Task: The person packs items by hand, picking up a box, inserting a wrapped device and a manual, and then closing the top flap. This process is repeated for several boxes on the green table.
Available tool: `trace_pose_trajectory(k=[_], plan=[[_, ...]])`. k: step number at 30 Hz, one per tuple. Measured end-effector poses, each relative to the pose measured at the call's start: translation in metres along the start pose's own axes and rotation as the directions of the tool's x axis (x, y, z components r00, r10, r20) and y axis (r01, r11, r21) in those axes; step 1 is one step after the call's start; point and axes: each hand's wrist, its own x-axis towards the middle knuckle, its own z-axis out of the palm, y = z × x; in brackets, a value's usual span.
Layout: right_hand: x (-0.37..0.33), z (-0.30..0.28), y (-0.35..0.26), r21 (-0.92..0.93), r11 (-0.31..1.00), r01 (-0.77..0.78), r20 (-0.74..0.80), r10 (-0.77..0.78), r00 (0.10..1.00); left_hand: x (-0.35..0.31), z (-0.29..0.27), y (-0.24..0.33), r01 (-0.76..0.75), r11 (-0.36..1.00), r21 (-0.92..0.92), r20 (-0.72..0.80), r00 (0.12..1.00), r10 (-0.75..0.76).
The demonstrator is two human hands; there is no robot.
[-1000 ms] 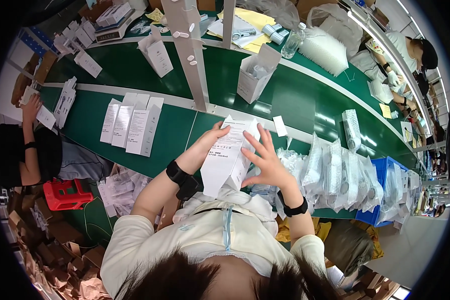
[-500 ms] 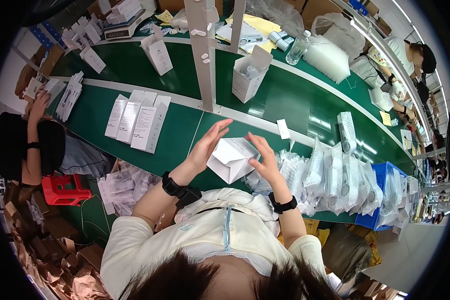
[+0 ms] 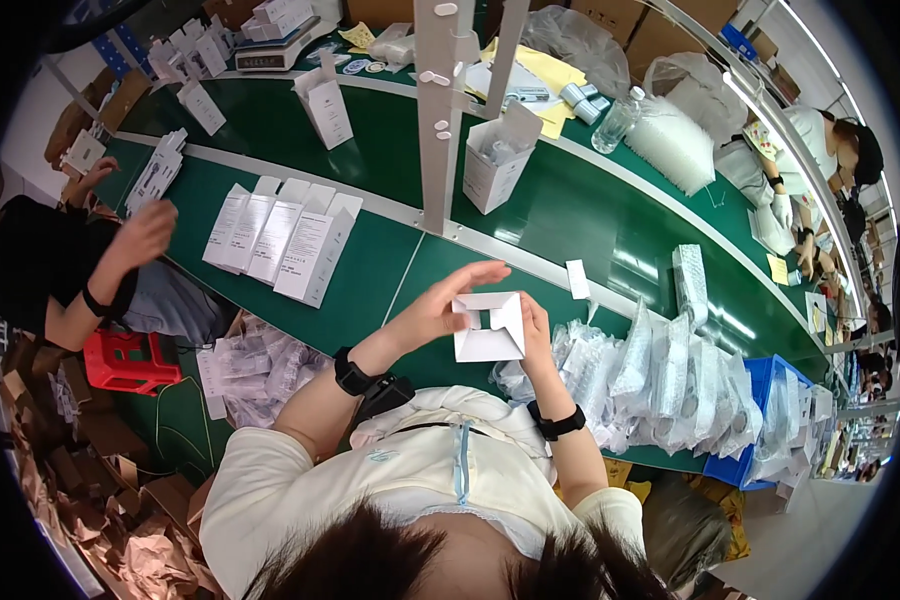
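A small white carton (image 3: 490,345) is held up in front of my chest, above the green bench. Its end faces me, with folded flaps around a small rectangular gap. My right hand (image 3: 536,335) grips the carton along its right side, fingers partly hidden behind it. At the left side, my left hand (image 3: 440,308) has its fingers stretched out above the top edge, and its thumb touches the flaps. Bubble-wrapped packets (image 3: 660,365) lie just right of my right hand. To the left stand several white printed cartons (image 3: 305,250) in a row.
A metal post (image 3: 436,120) rises beyond my hands. Open cartons (image 3: 500,165) stand on the far green strip. At right is a blue crate (image 3: 735,465); at left, a red stool (image 3: 130,362) and a co-worker's hand (image 3: 145,230). A white tag (image 3: 577,279) lies ahead.
The carton has turned in my hands, so its flapped end with the gap now faces me. My left hand has come against its left side. The co-worker's hand at left has lifted.
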Motion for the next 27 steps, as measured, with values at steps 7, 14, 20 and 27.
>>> trace_pose_trajectory(k=[7,14,20,27], plan=[[0.008,0.030,-0.015,0.364,0.924,-0.115,-0.074,0.152,0.986,-0.041,0.021,-0.006,-0.011,0.784,0.620,-0.221,0.957,0.188],[0.024,0.060,-0.036,0.142,0.983,0.113,0.253,-0.146,0.956,-0.097,-0.027,0.015,0.137,0.950,0.279,-0.550,0.834,0.041],[0.026,0.032,-0.026,0.235,0.951,-0.201,0.163,0.166,0.973,-0.165,-0.105,0.045,0.050,0.966,0.254,-0.806,0.563,0.183],[0.026,0.019,-0.012,0.182,0.940,-0.287,-0.049,0.301,0.953,-0.230,-0.222,0.115,0.822,0.402,0.404,-0.882,0.232,0.411]])
